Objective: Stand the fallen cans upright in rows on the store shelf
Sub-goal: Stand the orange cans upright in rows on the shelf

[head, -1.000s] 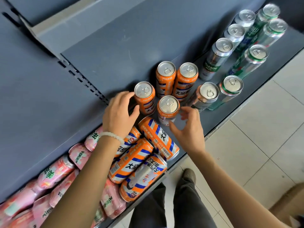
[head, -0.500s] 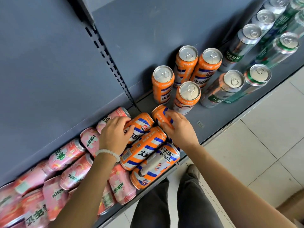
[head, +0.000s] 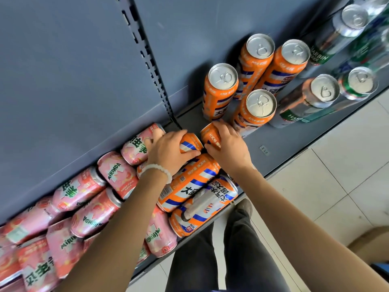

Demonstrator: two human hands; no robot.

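left hand: left hand [head: 168, 152], white bead bracelet [head: 156, 170] on the wrist, is gripping a fallen orange aluminium can with blue-white stripes [head: 189, 143]; fingers curled over the top, thumb under. Half a second ago it was only resting on that can.
right hand: right hand [head: 227, 146] is clamping round a second fallen orange can [head: 211, 135], which is tilting up off the pile. Grip is unchanged from the previous frame.
gripped cans: lying side by side, touching, on the grey metal shelf [head: 294, 142] just in front of the upright group.
upright orange cans: four standing [head: 223, 89], two rows of two, same spots as before.
fallen orange cans: two more lying under the wrists [head: 189, 184].
pink Mirinda cans: heap lying on the left [head: 117, 175], not moved.
green-silver beer cans: standing at right [head: 324, 91].
view: camera is sitting closer and lower than a second ago.
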